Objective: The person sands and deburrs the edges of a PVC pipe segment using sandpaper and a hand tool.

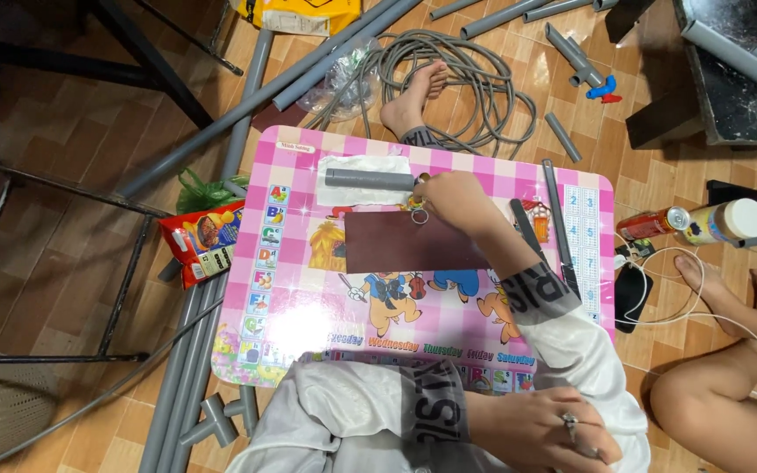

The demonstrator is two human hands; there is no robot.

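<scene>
Pink table (308, 289); right hand (453, 194) perhaps gripping pipe (368, 179)

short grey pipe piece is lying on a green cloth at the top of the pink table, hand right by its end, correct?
Not quite: the cloth is white, not green. The head view shows the short grey pipe piece lying on it on the pink table, the right hand by its end.

A coiled grey hose (462, 83) lies on the tiled floor (72, 149) beyond the pink chequered bench (300, 298). Long grey pipes (247, 96) run past its left edge, beside a red snack packet (206, 241). To the right stand a red drink can (654, 223) and a white-capped bottle (729, 221); a black phone (633, 298) lies just beside the bench.
</scene>
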